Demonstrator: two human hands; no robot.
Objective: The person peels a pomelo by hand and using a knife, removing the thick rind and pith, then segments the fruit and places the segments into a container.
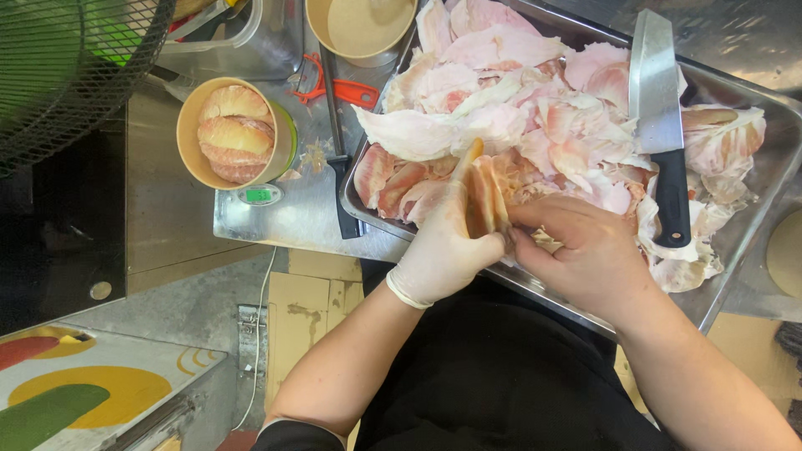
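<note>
My left hand (441, 249), in a thin translucent glove, grips a pink pomelo segment (483, 199) over the near edge of a metal tray (752, 242). My right hand (585, 250), bare, pinches the same segment from the right, at its lower end. The tray holds a heap of pale pink peel and membrane scraps (518, 100). A cleaver with a black handle (658, 108) lies on the heap, right of my hands. Left of the tray, a round paper bowl (236, 132) with peeled segments stands on a small scale (261, 195).
An empty paper bowl (361, 27) stands beyond the tray's far left corner. An orange-handled peeler (338, 88) lies between the bowls. A black wire fan guard (75, 67) fills the upper left. A colourful box (92, 388) is at lower left.
</note>
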